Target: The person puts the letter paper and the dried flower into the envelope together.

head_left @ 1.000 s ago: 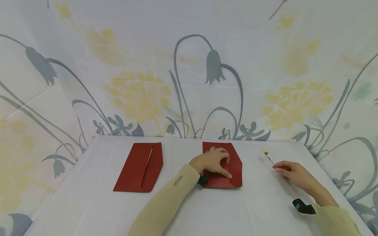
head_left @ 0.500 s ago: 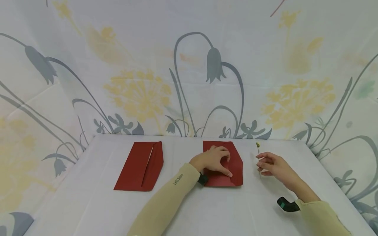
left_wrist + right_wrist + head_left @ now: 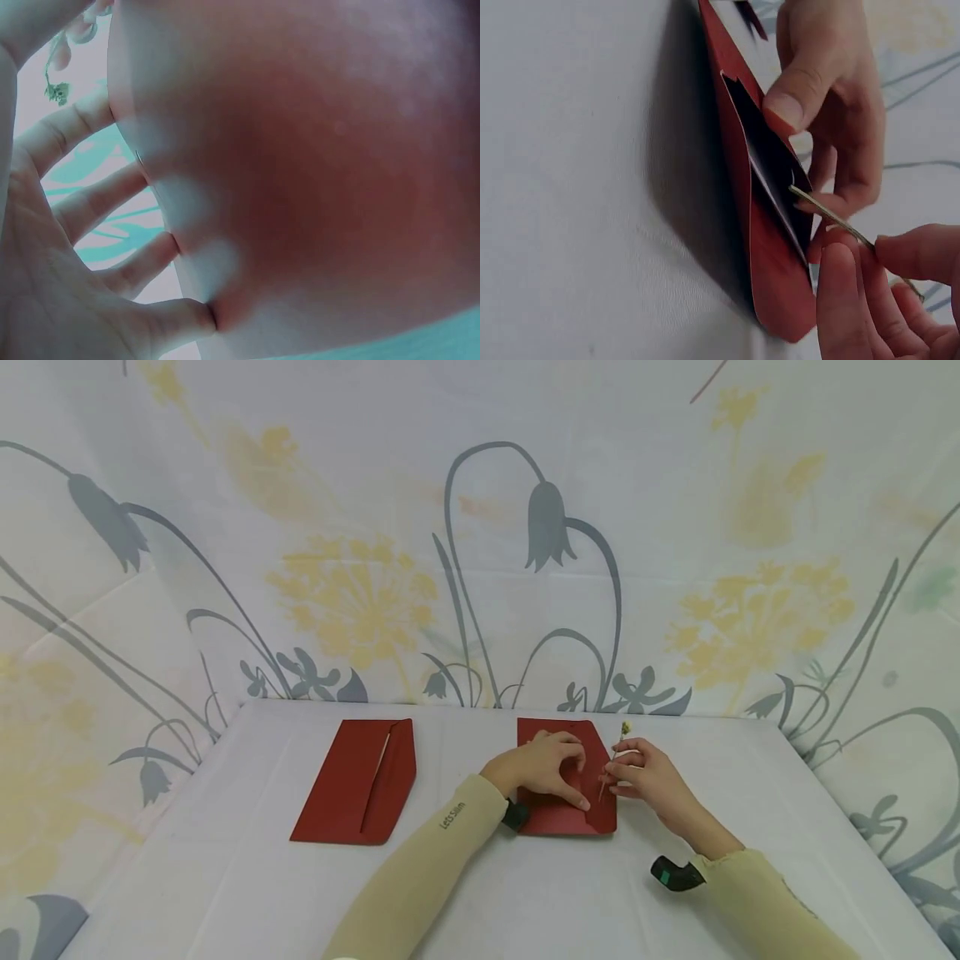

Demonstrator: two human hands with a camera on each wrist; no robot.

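My left hand [image 3: 534,770] grips a red envelope [image 3: 553,821], its fingers and thumb curled against the paper. In the right wrist view, this envelope [image 3: 776,289] gapes, with its mouth towards my right hand. Between thumb and fingers, my right hand [image 3: 651,779] pinches a thin-stemmed small flower [image 3: 626,727]. The stem [image 3: 834,215] points towards the dark gap in the envelope; the yellowish flower head [image 3: 57,93] shows in the left wrist view. In that view the left fingertips touch the envelope's edge [image 3: 161,202]. What lies deep inside the envelope is hidden.
A second red envelope [image 3: 337,797] lies to the left, a pale strip along its mouth. White cloth covers the table [image 3: 225,860]. A flower-patterned cloth [image 3: 480,610] stands behind it. Black cameras sit at both wrists.
My right hand has moved left with the flower, from well right of the gripped envelope to its right edge. The flower has turned more upright. The left hand has stayed in place.
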